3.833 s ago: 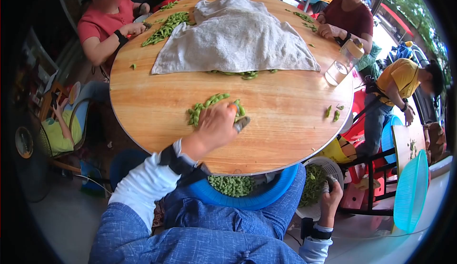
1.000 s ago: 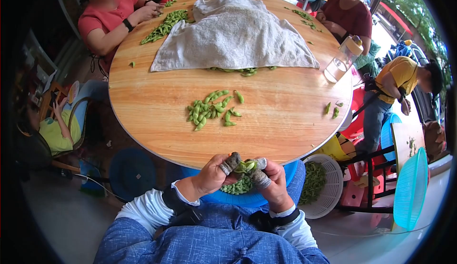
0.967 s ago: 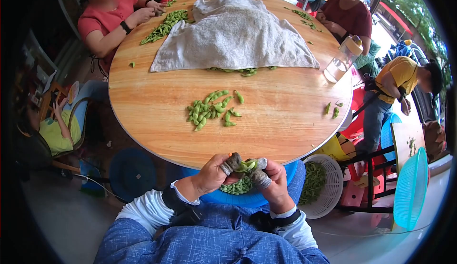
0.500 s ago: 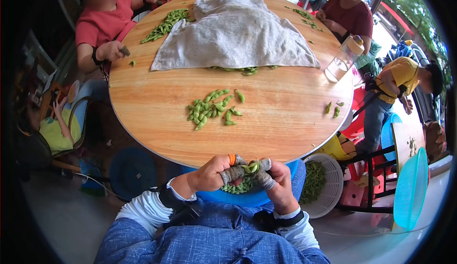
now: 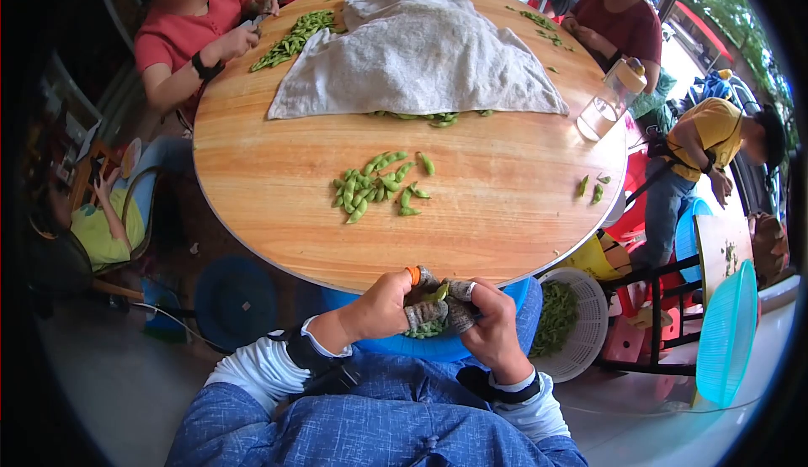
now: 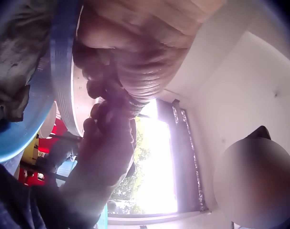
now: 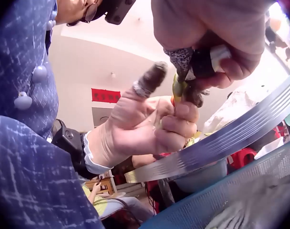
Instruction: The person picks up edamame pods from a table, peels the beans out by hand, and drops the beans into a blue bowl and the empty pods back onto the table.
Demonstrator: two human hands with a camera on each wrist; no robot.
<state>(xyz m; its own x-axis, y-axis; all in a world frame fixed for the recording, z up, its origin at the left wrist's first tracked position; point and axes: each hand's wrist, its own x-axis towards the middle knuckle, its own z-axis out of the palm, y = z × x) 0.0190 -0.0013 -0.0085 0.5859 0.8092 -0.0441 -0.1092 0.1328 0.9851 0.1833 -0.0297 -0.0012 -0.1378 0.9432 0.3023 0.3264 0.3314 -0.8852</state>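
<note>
Close to the table's near edge, my two hands meet above the blue basin (image 5: 341, 299). A green edamame pod (image 5: 441, 291) is between their fingertips. My left hand (image 5: 379, 305) holds it with curled fingers; the right wrist view shows that thumb raised away from the pod (image 7: 178, 88). My right hand (image 5: 495, 324) pinches the pod from the other side. Worn grey fabric covers sit on the thumb and fingertips of both hands. Shelled green beans (image 5: 427, 329) lie in the basin, partly hidden by the hands. On the table (image 5: 278, 206) ahead is a small pile of pods (image 5: 364, 189).
A grey-white cloth (image 5: 421, 63) drapes a mound, with pods showing under its front edge. The white basket (image 5: 593, 320) at right holds green husks. A clear bottle (image 5: 602, 109) and a few loose pods (image 5: 598, 191) are on the table's right side. Other people sit around it.
Earlier my left hand was at the pod pile and my right by the basket; both then met over the basin. Since then fingers have shifted around the pod, with less of it showing.
</note>
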